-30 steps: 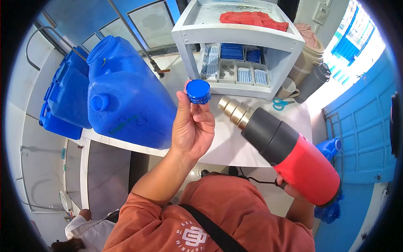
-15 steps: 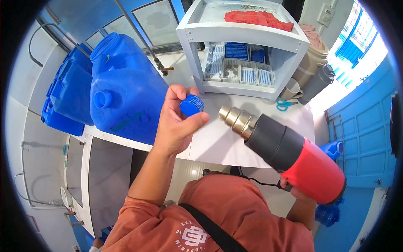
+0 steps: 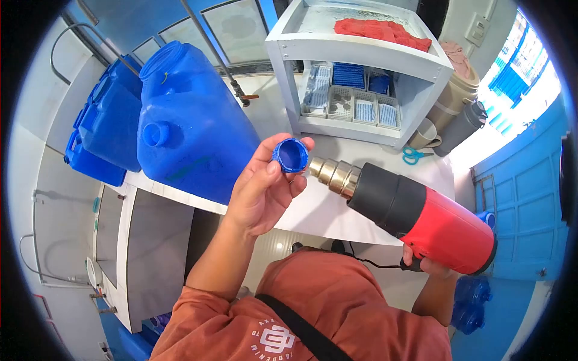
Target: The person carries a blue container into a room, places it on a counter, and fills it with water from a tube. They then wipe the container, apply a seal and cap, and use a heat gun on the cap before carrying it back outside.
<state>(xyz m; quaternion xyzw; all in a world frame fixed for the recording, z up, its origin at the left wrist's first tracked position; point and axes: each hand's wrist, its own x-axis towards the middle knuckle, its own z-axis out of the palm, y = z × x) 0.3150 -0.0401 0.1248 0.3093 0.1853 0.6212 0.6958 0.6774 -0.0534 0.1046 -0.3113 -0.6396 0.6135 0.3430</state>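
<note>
Between the fingers and thumb of my left hand (image 3: 263, 195) is a blue screw cap (image 3: 291, 157), its hollow inside turned towards me. My right hand (image 3: 424, 262) grips the handle of a red and black heat gun (image 3: 421, 216), partly hidden beneath its body. The gun's stepped metal nozzle (image 3: 335, 176) points left at the cap, close to its right edge. Left of my left hand stands a big blue jerrycan (image 3: 189, 132) with a round spout and an open-looking top neck.
More blue jerrycans (image 3: 108, 120) stand at the far left. A white shelf unit (image 3: 361, 45) holds a red cloth (image 3: 382, 33) and several small baskets (image 3: 340, 102). Teal scissors (image 3: 415, 155), a mug (image 3: 424, 133) and a dark flask (image 3: 462, 128) are on the white counter (image 3: 337, 219).
My left hand has turned the cap so its hollow side shows, and has moved slightly right. The heat gun's nozzle is now closer to the cap. The view has shifted slightly.
</note>
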